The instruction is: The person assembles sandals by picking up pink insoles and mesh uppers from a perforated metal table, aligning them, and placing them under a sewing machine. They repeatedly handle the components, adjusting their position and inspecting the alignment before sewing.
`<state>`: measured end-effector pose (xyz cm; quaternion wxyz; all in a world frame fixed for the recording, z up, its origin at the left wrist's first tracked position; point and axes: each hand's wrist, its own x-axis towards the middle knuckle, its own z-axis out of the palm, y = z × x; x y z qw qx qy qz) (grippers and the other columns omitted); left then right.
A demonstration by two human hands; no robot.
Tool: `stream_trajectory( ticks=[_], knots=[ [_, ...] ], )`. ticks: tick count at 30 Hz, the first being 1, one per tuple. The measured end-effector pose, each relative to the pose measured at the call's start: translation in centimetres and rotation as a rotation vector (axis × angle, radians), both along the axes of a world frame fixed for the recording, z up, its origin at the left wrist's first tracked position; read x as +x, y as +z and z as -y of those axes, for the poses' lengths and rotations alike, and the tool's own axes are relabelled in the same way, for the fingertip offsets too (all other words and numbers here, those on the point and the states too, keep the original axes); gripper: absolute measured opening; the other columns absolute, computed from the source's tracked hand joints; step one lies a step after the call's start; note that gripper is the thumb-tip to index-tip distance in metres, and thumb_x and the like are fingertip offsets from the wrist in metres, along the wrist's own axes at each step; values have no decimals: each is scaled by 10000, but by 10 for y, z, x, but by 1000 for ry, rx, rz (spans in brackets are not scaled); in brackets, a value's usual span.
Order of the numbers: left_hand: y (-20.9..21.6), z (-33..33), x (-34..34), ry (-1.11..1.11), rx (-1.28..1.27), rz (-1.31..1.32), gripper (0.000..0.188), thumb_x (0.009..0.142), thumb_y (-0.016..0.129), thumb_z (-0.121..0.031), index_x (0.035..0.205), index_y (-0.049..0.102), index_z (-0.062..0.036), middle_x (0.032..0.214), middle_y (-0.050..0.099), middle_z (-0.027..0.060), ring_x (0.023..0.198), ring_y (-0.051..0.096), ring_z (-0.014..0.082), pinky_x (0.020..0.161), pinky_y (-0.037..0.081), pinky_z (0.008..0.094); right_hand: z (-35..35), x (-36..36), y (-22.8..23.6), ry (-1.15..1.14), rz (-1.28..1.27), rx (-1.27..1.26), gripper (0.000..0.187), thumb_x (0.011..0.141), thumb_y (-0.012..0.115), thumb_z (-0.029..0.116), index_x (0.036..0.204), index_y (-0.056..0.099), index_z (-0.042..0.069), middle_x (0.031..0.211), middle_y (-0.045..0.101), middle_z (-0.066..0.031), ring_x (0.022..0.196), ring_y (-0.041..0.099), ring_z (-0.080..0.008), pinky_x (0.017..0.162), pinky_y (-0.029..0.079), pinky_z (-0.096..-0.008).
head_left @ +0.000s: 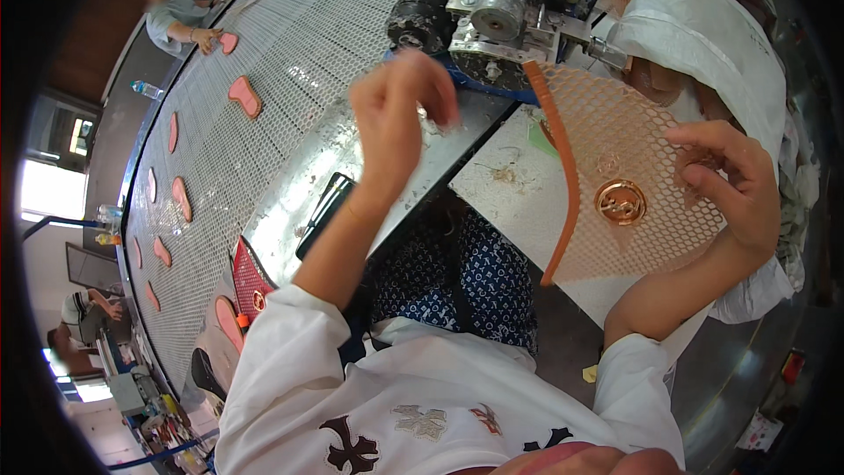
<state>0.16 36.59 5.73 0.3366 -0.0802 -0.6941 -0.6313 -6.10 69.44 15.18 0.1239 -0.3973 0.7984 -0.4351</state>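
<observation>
A tan mesh slipper upper (pixel 651 237) with an orange band along its left edge and a round gold emblem (pixel 621 202) is held up on the right. My right hand (pixel 737 178) grips it by its far right side, thumb and fingers closed. Above the metal tabletop, in front of the machine, is my left hand (pixel 397 110), raised with its fingers curled down. Those fingertips are blurred, and what they pinch, if anything, cannot be made out. Part of the white work surface (pixel 505 198) shows behind the upper, with a bit of loose thread scrap on it.
A greasy machine (pixel 501 13) stands ahead. A phone (pixel 325 211) lies on the metal tabletop (pixel 294 180), beside a red mesh piece (pixel 253 280). Several pink soles (pixel 245 97) rest on the mesh conveyor (pixel 290 44). Two people work at left. A white sack (pixel 703 35) is at far right.
</observation>
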Motion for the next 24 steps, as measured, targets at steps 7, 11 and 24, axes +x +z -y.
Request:
stream_trajectory(
  ticks=[7, 11, 24],
  knots=[
    [-6, 92, -105, 445, -772, -72, 443, 1018, 402, -336, 1318, 577, -61, 1358, 543, 174, 1253, 489, 336, 1081, 358, 424, 17, -1, 2, 176, -127, 71, 320, 822, 649, -22, 1142, 664, -23, 947, 691, -106, 717, 625, -132, 665, 507, -259],
    [-20, 97, -119, 354, -785, 140, 506, 1020, 373, -392, 1392, 531, -87, 1477, 443, 192, 1381, 377, 365, 1145, 288, 428, 18, 5, 4, 183, -167, 73, 338, 807, 651, -29, 1144, 671, -20, 1005, 708, -138, 756, 656, -156, 711, 513, -271],
    [9, 94, -96, -6, -94, 395, 554, 1014, 337, -491, 1413, 535, -162, 1486, 447, 157, 1415, 359, 277, 1149, 277, 432, 24, 6, 4, 233, -230, 47, 344, 816, 647, 6, 1159, 676, -1, 1023, 716, -140, 812, 682, -191, 759, 518, -283]
  ],
)
